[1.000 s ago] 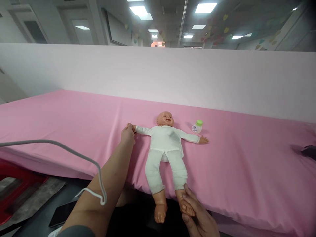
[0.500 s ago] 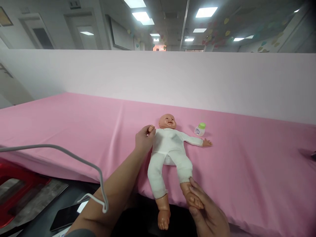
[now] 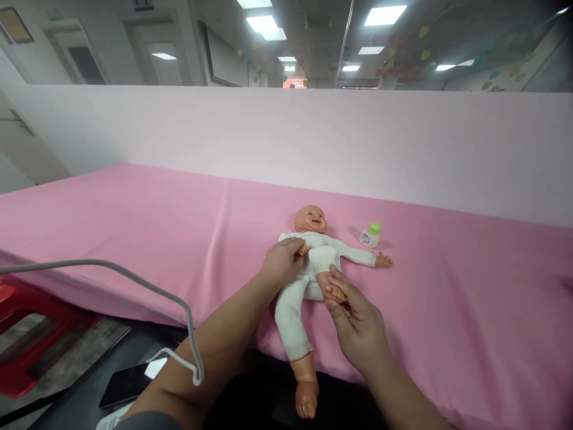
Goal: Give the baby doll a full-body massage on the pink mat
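A baby doll (image 3: 293, 310) with a white cloth body lies on its back on a pink sheet (image 3: 174, 221). My left hand (image 3: 283, 261) is closed around the doll's small hand, which rests over its chest and belly. With my right hand (image 3: 358, 319) I grip the doll's foot (image 3: 335, 291), the leg bent so its knee points up at the belly. The doll's other leg lies straight, its foot (image 3: 307, 399) reaching past the sheet's front edge. Its free arm stretches out sideways, near a small clear bottle (image 3: 370, 236) with a green cap.
A white wall panel (image 3: 286, 137) with a mirror-like strip (image 3: 322, 42) above it stands behind the sheet. At the lower left are a grey cable (image 3: 134, 279), a dark phone (image 3: 125, 385) and a red stool (image 3: 40, 334).
My right hand has pushed the doll's foot up, bending that leg toward the belly. My left hand has brought the doll's hand from beside its shoulder across the chest.
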Demonstrator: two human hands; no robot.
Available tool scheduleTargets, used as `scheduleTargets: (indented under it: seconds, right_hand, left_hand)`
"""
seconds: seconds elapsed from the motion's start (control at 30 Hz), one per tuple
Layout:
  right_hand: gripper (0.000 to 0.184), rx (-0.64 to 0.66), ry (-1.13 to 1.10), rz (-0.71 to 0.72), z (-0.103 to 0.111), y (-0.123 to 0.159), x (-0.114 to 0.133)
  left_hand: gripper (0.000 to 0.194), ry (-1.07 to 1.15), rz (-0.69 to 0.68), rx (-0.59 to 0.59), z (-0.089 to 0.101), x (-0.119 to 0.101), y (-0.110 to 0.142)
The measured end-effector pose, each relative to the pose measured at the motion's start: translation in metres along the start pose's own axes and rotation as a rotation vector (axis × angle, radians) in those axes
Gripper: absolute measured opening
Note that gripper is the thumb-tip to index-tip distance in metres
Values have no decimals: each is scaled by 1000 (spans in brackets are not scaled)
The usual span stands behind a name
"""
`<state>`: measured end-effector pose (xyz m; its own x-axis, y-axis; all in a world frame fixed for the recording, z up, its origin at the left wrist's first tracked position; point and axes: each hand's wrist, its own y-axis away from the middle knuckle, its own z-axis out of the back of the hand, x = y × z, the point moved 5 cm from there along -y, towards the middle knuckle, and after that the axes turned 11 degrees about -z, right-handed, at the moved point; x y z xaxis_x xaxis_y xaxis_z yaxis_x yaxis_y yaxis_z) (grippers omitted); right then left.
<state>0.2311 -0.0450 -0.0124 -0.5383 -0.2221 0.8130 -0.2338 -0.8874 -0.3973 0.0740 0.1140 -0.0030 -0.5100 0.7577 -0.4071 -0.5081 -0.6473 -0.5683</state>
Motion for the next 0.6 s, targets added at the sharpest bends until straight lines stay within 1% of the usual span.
scheduleTargets:
  seconds: [0.1,0.2,0.3,0.37,0.4,0.47,0.57,0.6]
  right_hand:
    - [46,-2,15,12,-6,-8,2]
    - [44,-25,29,11,-10,-9,6]
    - [44,-43,18,18,-7,-5,8]
    - [45,-49,12,23,-1,2,6]
    - [46,-57,15,23,3,8,4]
    - [45,-71,42,22,14,23,-4]
    - [44,-84,97,11,31,54,-19]
    - [45,-79,114,25,34,65,-23]
  left_hand:
    - [35,-3,-10,17,0,-1,0]
    - [37,9,-7,11,0,-1,0]
    - [38,49,14,-33,2,2,1]
    - [32,102,73,-77,5,8,2]
    - [29,140,119,-115,8,12,3]
    - [24,243,225,-249,17,26,4]
    - [21,454,388,-531,33,54,10]
    - [20,517,445,-609,37,63,12]
